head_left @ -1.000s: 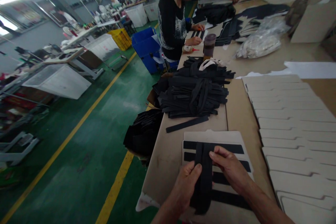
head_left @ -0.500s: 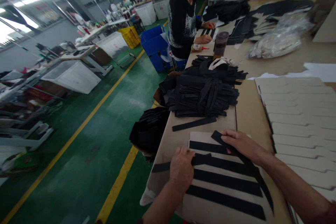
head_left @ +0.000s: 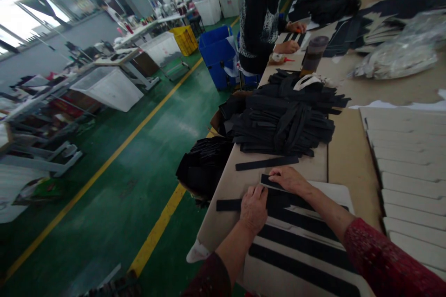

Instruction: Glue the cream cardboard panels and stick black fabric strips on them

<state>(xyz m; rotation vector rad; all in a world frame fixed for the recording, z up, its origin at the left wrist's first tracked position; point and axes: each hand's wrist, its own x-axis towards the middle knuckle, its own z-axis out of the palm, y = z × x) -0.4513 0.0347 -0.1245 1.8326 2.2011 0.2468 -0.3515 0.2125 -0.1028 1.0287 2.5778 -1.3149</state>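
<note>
Several black strips lie side by side across a pale panel on the table. My right hand pinches the end of a black strip near the panel's far left corner; the rest of that strip runs under my wrist. My left hand is closed over another black strip, whose end sticks out to the left past the panel. Beyond my hands a loose black strip lies in front of a large pile of bundled black strips.
A box of black pieces stands beside the table's left edge. Pale stacked panels lie at the right. Farther off are a dark bottle, a plastic bag and a person working at the table.
My right hand has moved left, bringing its strip's end close to my left hand and down at the panel's far edge. The view has shifted, and more of both sleeves shows.
</note>
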